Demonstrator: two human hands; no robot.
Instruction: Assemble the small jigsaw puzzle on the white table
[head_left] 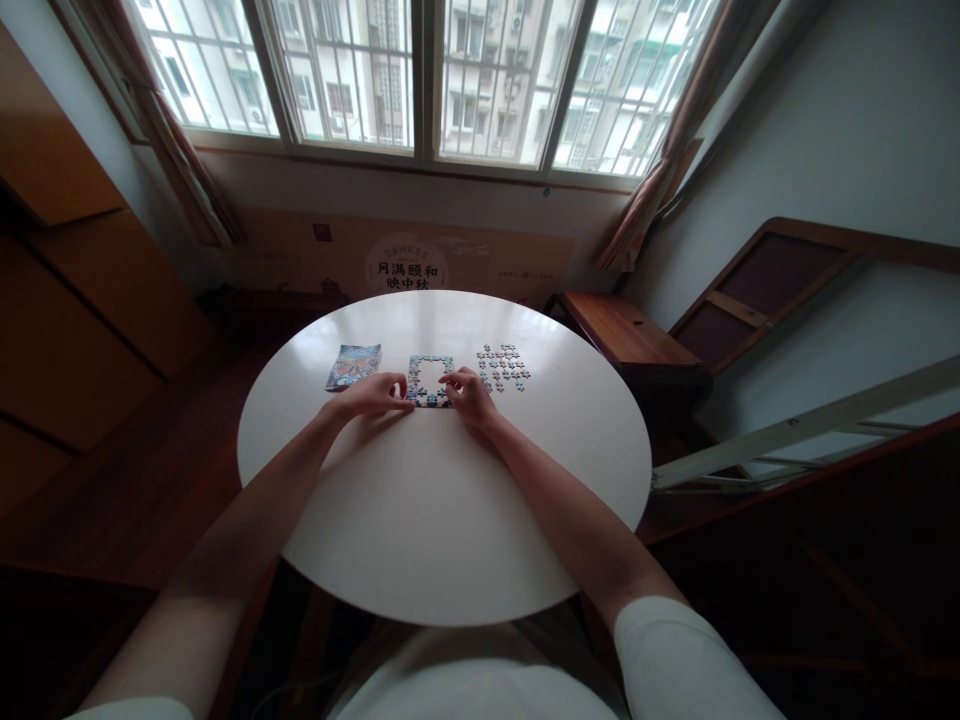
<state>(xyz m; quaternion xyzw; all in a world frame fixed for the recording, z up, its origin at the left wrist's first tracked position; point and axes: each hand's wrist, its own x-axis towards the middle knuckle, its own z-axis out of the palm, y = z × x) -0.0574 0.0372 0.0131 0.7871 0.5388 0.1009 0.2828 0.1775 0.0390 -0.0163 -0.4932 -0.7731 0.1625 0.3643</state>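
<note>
A partly assembled jigsaw puzzle [431, 359] lies near the middle of the white round table, its joined pieces forming a rectangular border around a pale centre. My left hand [375, 393] rests at its lower left side, thumb and forefinger apart in a curve, fingertips by the border. On the right side of the border is my right hand [472, 396], with thumb and forefinger pinched together; whatever is between them is too small to make out. Loose puzzle pieces [504, 366] are spread in rough rows just right of that hand. A colourful printed picture sheet or packet [354, 367] lies left of the puzzle.
The white table [450, 500] has a rounded edge close to my body. Behind it stand a printed cardboard panel [300, 250] and a barred window. A wooden bench [619, 325] is at the back right, and wooden cabinets [112, 290] line the left.
</note>
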